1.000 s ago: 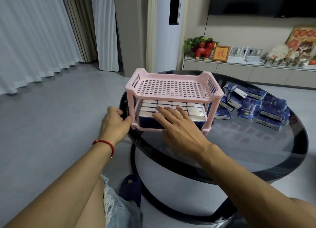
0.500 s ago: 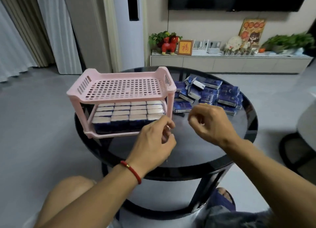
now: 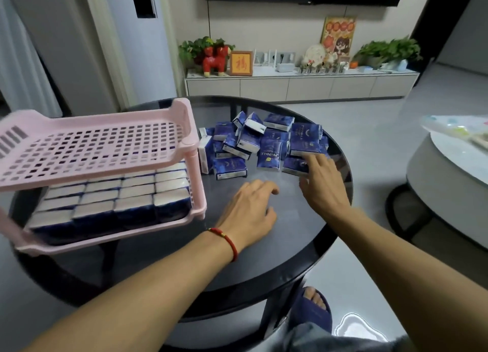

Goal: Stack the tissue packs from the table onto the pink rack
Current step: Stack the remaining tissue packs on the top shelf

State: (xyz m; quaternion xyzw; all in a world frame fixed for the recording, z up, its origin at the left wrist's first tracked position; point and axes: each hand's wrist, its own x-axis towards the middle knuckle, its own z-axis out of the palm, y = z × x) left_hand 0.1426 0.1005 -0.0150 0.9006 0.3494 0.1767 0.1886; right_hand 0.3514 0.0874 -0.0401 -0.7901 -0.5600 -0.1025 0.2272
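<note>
**Lower shelf full, top shelf bare, a heap of packs still to move**

A pink rack (image 3: 100,150) with two tiers stands at the left of the frame on a round dark glass desk (image 3: 169,246). Its lower shelf is packed edge to edge with neat rows of tissue packs (image 3: 113,195), white ends facing up. Its upper shelf, a perforated tray, holds nothing.

In the centre of the frame, toward the far side of the desk and just right of the rack, a loose heap of blue tissue packs (image 3: 264,143) lies jumbled, some flat, some on edge, a few leaning against the rack's post.

The right hand (image 3: 320,182) reaches into the near right edge of the heap, fingers extended onto a flat pack (image 3: 295,166); it touches but does not yet seem to grip it. The left hand (image 3: 250,209), with a red cord at the wrist, hovers low over bare glass near the heap, fingers loosely curled and holding nothing.

Judging by this, the task looks roughly half done: one shelf is filled, and the heap remains for the top shelf.
</note>
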